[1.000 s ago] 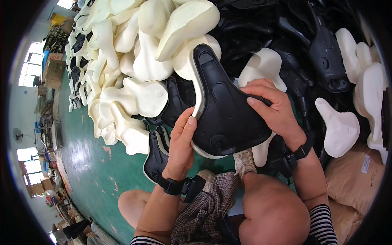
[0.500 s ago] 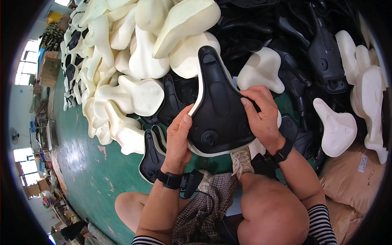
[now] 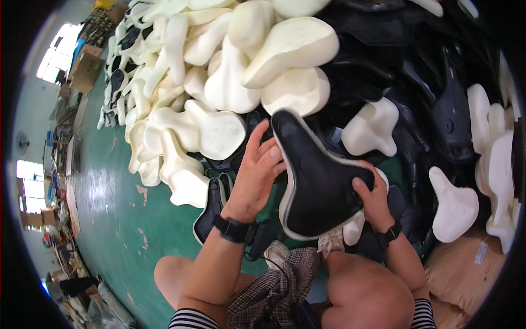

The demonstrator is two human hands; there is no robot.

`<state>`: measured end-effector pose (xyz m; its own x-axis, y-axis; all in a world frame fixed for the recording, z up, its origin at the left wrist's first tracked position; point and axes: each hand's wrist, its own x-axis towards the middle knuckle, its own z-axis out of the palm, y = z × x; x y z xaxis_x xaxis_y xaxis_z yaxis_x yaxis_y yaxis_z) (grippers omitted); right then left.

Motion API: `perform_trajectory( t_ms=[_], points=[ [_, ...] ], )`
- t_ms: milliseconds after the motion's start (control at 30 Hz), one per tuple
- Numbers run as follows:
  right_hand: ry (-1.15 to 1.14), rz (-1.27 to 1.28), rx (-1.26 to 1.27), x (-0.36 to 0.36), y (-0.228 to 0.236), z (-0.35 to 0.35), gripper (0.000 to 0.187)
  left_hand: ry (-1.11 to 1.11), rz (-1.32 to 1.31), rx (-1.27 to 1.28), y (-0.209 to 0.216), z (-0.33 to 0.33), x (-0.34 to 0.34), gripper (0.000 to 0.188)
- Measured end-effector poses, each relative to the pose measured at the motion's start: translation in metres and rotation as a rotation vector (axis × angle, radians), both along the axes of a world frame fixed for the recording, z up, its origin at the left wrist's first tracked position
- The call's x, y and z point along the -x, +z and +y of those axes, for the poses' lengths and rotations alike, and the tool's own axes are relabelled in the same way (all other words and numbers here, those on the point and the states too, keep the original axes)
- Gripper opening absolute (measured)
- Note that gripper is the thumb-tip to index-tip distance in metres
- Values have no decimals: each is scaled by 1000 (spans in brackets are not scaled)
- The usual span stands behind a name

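A bicycle saddle (image 3: 320,183), its black face edged by a pale foam rim, is held up over my knees with its narrow nose pointing away from me. My right hand (image 3: 374,194) grips its right rear wing, thumb on the black face and fingers behind the edge. My left hand (image 3: 256,175) is raised beside the nose, fingers stretched and apart, with the fingertips close to the left edge; whether they touch it I cannot tell. Past the left wrist, similar black-based saddles (image 3: 210,211) lean together on the floor.
A big heap of cream foam saddle pads (image 3: 224,129) rises at the far left. Black plastic saddle bases (image 3: 452,118) are piled at the far right. Single pads (image 3: 453,205) lie on the right, near a brown sack (image 3: 460,263). The green floor (image 3: 118,219) extends left.
My left hand has left the saddle's left rear side and moved up by its nose, fingers now spread. The saddle has tilted and sits lower and further right in view; my right hand still holds it.
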<state>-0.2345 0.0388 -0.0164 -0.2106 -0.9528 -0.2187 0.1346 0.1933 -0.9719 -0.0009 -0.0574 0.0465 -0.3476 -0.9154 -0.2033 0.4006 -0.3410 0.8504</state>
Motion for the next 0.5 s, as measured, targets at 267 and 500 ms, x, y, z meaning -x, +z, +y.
perform_trajectory(
  t_ms=[267, 500],
  points=[
    [118, -107, 106, 4, 11, 4, 51, 56, 248, -41, 18, -22, 14, 37],
    [195, -18, 102, 10, 15, -3, 48, 201, 225, -42, 26, -14, 17, 30]
  ],
)
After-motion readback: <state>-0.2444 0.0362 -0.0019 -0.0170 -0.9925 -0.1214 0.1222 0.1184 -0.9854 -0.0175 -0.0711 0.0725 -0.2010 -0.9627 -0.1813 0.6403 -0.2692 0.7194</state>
